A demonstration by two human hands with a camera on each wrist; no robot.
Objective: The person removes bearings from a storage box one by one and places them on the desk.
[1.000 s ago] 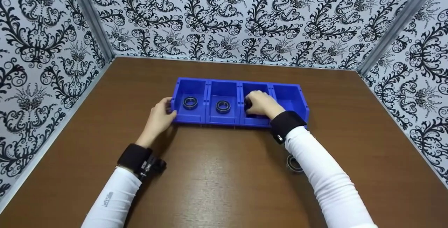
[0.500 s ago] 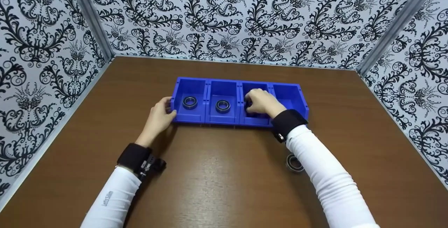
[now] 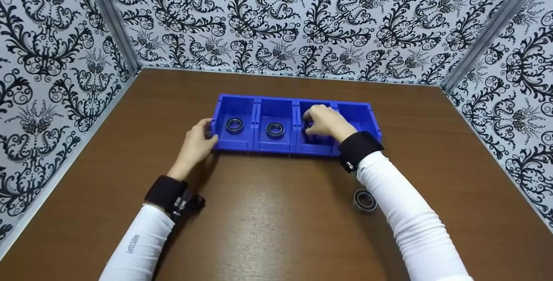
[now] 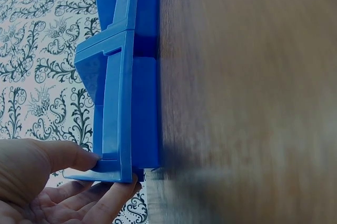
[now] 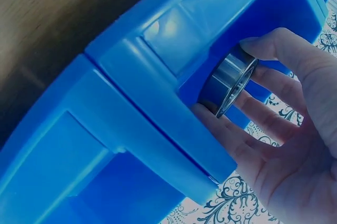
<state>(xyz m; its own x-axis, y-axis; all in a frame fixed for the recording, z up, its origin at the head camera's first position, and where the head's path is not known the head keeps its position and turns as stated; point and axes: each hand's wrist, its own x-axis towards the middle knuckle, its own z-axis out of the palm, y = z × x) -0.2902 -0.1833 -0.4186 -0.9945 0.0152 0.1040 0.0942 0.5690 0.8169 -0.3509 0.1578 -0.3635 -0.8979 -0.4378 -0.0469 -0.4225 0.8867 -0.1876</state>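
A long blue parts bin, split into compartments in a row, stands on the table. My left hand grips its left end; in the left wrist view the thumb lies over the bin's edge and the fingers are on the outside. My right hand reaches into the third compartment from the left. In the right wrist view, its thumb and fingers pinch a metal ball bearing tilted on edge. One bearing lies flat in the leftmost compartment, another bearing in the second.
Another ball bearing lies on the brown table beside my right forearm. Patterned walls with grey corner posts enclose the back and both sides.
My right hand has risen slightly and shifted a little right within the third compartment. More of the loose bearing on the table shows beside the sleeve. The left hand stays in place.
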